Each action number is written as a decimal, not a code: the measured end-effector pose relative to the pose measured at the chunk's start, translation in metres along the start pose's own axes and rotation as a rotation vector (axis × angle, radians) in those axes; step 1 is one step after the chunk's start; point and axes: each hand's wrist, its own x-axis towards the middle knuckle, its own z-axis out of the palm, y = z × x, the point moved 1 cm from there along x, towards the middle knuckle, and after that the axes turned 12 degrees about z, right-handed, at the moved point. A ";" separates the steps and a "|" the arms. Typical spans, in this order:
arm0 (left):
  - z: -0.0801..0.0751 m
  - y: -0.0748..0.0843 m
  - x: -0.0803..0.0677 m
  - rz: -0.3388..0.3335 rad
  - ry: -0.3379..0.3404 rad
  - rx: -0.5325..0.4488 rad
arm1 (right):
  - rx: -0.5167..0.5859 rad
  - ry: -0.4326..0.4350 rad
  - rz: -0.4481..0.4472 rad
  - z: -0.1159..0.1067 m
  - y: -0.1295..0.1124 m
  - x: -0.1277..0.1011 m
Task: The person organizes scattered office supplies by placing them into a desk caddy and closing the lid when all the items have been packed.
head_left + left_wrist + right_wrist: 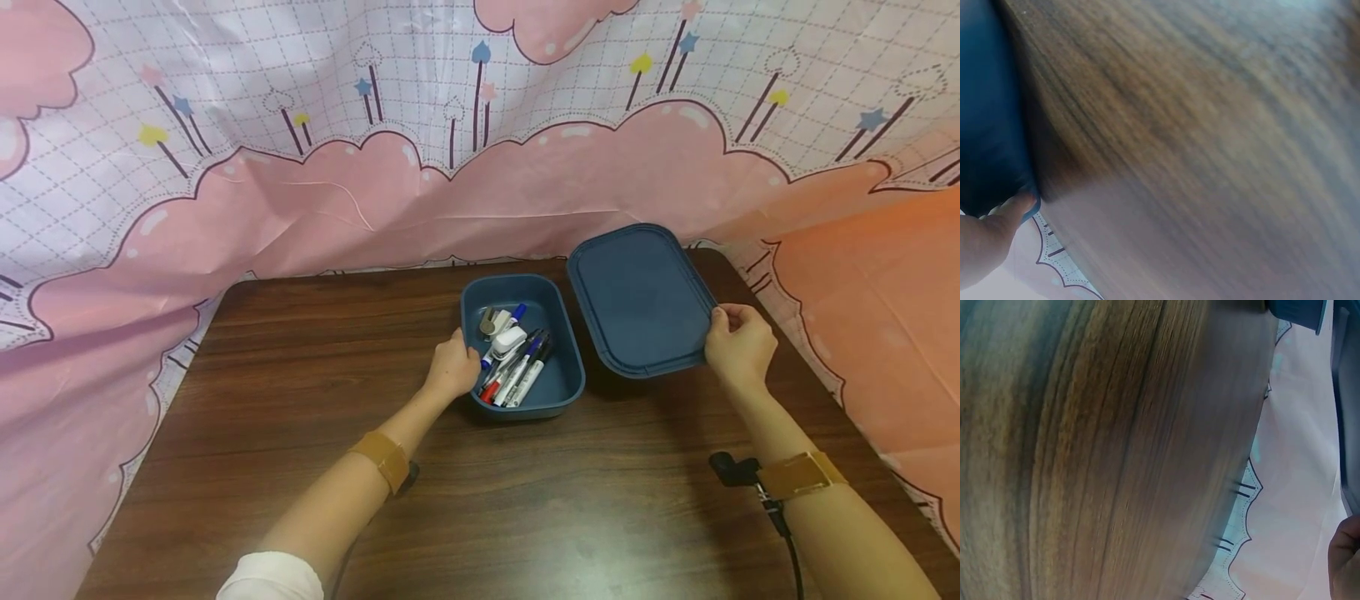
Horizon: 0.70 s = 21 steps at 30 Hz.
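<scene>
A dark blue plastic box [564, 392] stands on the wooden table [315, 400], holding several markers [517, 371] and a small white item [507, 340]. My left hand [452, 367] grips the box's left wall, fingers curled over the rim; the left wrist view shows a fingertip [1019, 203] against the blue box [988, 112]. The matching blue lid [637, 298] is raised and tilted at the box's right. My right hand [738, 343] pinches the lid's right edge. In the right wrist view a strip of the lid [1347, 394] and part of the hand [1344, 556] show.
A pink and white patterned cloth [375, 167] hangs behind the table and drapes down both sides. A black cable with a small camera [731, 469] runs by my right wrist. Bare tabletop lies in front of the box.
</scene>
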 end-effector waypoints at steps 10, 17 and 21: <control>0.001 -0.002 0.001 0.004 0.003 0.007 | -0.006 -0.036 0.056 -0.001 -0.001 -0.001; 0.001 -0.002 0.001 0.002 0.006 0.000 | -0.002 -0.045 0.080 -0.002 -0.004 -0.003; 0.001 -0.001 0.001 0.000 0.005 0.001 | 0.002 -0.030 0.077 -0.002 -0.005 -0.004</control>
